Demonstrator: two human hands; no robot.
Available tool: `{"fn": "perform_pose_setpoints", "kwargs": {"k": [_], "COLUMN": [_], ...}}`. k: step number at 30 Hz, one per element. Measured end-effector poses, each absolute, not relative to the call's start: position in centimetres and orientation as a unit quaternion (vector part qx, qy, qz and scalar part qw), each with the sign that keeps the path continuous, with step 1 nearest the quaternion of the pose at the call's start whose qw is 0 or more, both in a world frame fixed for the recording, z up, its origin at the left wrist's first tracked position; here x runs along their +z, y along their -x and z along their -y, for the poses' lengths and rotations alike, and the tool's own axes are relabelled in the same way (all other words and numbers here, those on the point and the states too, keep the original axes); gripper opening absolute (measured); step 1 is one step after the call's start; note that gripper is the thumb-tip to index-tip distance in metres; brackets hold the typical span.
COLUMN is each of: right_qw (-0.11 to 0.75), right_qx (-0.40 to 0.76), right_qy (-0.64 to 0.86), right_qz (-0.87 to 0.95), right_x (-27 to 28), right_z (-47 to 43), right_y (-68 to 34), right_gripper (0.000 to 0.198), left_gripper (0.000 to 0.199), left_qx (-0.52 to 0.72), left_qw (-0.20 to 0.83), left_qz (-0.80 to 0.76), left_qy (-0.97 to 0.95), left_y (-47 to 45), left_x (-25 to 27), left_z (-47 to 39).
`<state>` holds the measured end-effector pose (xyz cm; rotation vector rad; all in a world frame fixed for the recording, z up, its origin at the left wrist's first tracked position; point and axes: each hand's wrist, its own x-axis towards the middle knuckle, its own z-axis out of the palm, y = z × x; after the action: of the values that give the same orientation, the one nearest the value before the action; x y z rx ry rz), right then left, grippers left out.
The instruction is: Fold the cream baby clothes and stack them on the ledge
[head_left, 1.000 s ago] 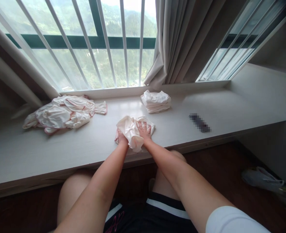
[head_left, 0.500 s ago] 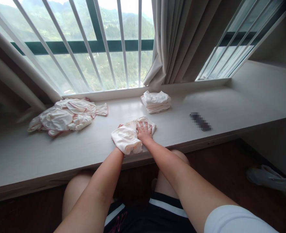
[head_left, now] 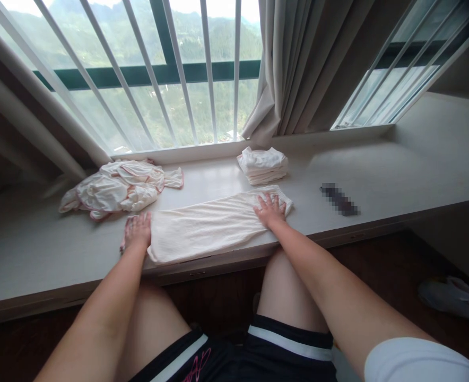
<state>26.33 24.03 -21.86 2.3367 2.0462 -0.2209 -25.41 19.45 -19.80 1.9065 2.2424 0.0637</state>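
A cream-coloured cloth garment [head_left: 206,223] lies stretched lengthwise along the front of the white ledge. Its right end is gathered, like a waistband, and pinkish edging shows at its left end. My left hand [head_left: 138,232] lies flat on that left end, fingers extended. At the gathered end, my right hand [head_left: 271,211] presses down with its fingers spread. Behind the garment sits a stack of folded cream cloth items [head_left: 263,165]. To the left lies a loose heap of cream garments with pink trim [head_left: 113,185].
The white ledge [head_left: 31,249] runs below a barred window [head_left: 150,106] with grey-brown curtains [head_left: 298,69]. A dark, pixelated object [head_left: 340,199] lies at the right. On the dark floor at far right is a pale plastic bag [head_left: 451,297].
My left hand has moved left from under the bunched garment, which now lies extended and flat. My right hand stays pressed on the gathered end. The view has shifted slightly.
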Motion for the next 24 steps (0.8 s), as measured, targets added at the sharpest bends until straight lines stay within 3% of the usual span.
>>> {"fn": "perform_pose_setpoints", "kwargs": {"k": [4,9,24], "right_qw": [0.006,-0.012,-0.022], "right_qx": [-0.066,-0.059,-0.045], "right_qy": [-0.786,-0.809,-0.806], "right_qz": [-0.615,-0.584,-0.59], "right_x": [-22.8,-23.8,-24.4], "right_z": [-24.2,-24.1,-24.2], "right_y": [-31.8,-36.7,-37.2], "right_gripper": [0.074,0.077,0.079], "left_gripper": [0.078,0.076,0.076], "left_qx": [-0.014,-0.044,-0.051], "left_qw": [0.029,0.002,-0.01], "left_qz": [-0.846,-0.845,-0.839], "left_qy": [-0.533,-0.533,-0.541], "left_y": [32.4,37.8,37.7], "left_x": [-20.9,-22.0,-22.4], "left_z": [-17.7,-16.4,-16.7]}}
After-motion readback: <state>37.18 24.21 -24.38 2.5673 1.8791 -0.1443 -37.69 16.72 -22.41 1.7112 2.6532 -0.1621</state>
